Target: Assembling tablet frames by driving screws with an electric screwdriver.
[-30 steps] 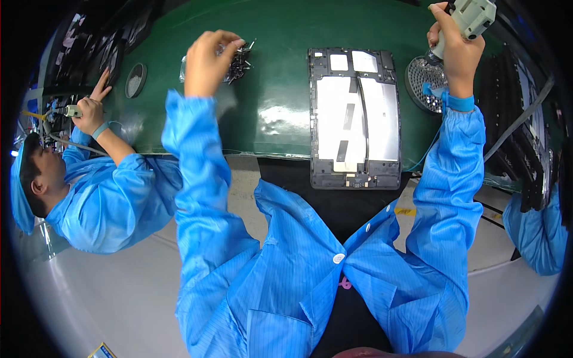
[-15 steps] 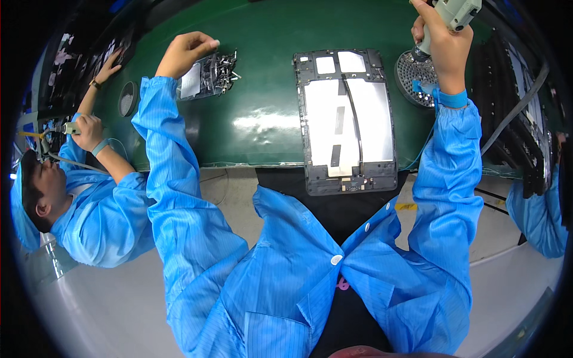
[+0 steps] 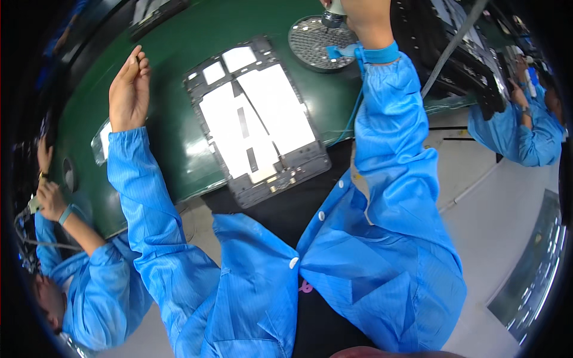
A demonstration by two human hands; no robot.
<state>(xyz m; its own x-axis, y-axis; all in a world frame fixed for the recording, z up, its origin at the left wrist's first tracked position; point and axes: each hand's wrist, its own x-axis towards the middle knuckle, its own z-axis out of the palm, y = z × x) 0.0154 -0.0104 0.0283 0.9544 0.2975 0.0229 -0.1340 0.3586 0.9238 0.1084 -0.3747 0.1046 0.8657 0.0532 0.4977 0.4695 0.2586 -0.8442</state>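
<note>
A tablet housing with a black frame (image 3: 239,197) and bright silvery plates lies at an angle on the green table. My left hand (image 3: 130,89) is raised to its left, thumb and fingers drawn together; whatever may be between them is too small to make out. Beneath that sleeve, a clear bag (image 3: 101,145) is mostly hidden. At the upper edge, my right hand (image 3: 365,21) grips a pale electric screwdriver (image 3: 332,18), largely cut off by the picture's edge. Its dark nose hangs over a round tray (image 3: 307,51) with a dimpled surface.
Dark slatted parts (image 3: 418,56) are stacked right of the tray, crossed by a grey cable (image 3: 453,48). Another dark device (image 3: 156,18) lies at the far edge. A co-worker (image 3: 98,286) sits at left near a small round dish (image 3: 70,174); people in blue (image 3: 507,137) are at right.
The view has swung right, shifting and tilting the scene. My left hand has moved from beside the bag of small parts toward the tablet housing. My right hand still holds the screwdriver by the tray.
</note>
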